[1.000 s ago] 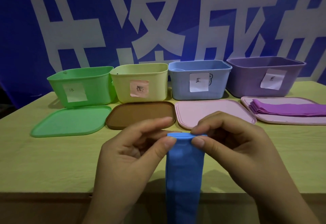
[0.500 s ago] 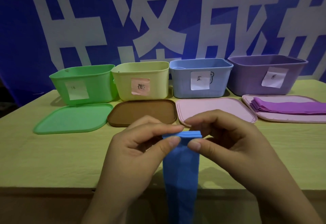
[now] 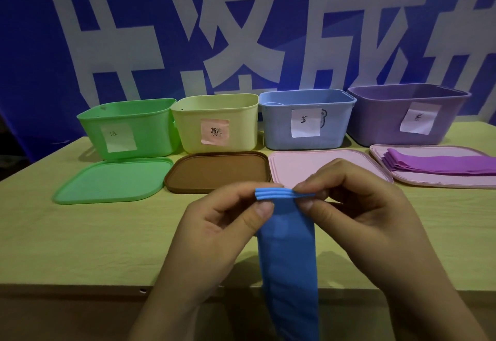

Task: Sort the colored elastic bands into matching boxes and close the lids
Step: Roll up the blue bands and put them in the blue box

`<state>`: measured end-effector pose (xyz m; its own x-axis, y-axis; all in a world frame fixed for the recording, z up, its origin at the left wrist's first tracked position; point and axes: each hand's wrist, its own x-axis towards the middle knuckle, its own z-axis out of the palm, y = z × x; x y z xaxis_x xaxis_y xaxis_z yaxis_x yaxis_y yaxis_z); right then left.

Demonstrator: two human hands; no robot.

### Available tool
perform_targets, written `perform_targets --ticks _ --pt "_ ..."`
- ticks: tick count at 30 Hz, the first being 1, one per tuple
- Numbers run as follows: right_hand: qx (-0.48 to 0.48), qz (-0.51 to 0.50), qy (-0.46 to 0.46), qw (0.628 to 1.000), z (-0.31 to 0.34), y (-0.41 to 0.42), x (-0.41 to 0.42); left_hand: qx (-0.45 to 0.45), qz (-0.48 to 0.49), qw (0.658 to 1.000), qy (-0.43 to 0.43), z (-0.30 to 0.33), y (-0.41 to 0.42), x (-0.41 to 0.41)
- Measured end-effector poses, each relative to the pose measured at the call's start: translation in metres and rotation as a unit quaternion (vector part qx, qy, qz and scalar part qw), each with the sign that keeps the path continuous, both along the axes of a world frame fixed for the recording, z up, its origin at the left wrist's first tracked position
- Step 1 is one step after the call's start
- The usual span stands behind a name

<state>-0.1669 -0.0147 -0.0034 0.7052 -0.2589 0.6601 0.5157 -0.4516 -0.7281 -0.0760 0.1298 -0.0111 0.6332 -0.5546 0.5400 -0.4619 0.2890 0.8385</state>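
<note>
Nearest to the camera, the blue band [image 3: 288, 260] hangs down in front of the edge of the surface [image 3: 80, 233], and its folded top shows several layers. The left hand [image 3: 214, 233] pinches the left part of this top between thumb and curled fingers [image 3: 264, 210], and the right hand [image 3: 362, 220] pinches the right part in the same way, so both hands hold the blue band above the surface. Behind the blue band, four lids lie flat in a row: the green lid [image 3: 115, 179] far to the left, the brown lid [image 3: 217, 171] a little to the left, one pink lid [image 3: 295, 166] directly behind, and a second pink lid [image 3: 381, 152] to the right. A folded purple band [image 3: 440, 165] lies on this second pink lid. Further behind stand four open boxes, each with a paper label: the green box [image 3: 128, 128], the yellow box [image 3: 214, 123], the blue box [image 3: 306, 119] straight behind the blue band, and the purple box [image 3: 408, 114]. A blue banner [image 3: 32, 45] with large white characters closes the back
</note>
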Motion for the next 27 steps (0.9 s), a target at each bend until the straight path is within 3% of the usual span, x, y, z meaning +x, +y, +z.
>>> perform_targets --ticks 7,16,27 --pt "0.034 0.059 0.079 0.995 0.003 -0.005 -0.001 -0.014 0.045 0.999 -0.011 -0.001 -0.004 -0.002" --pt "-0.099 -0.019 -0.002 0.995 -0.001 0.003 0.008 0.059 -0.012 0.984 0.169 0.0 -0.007 -0.006" --pt "-0.162 -0.057 0.023 0.985 -0.005 0.002 0.008 -0.015 0.005 0.947 0.32 -0.002 -0.011 -0.009"
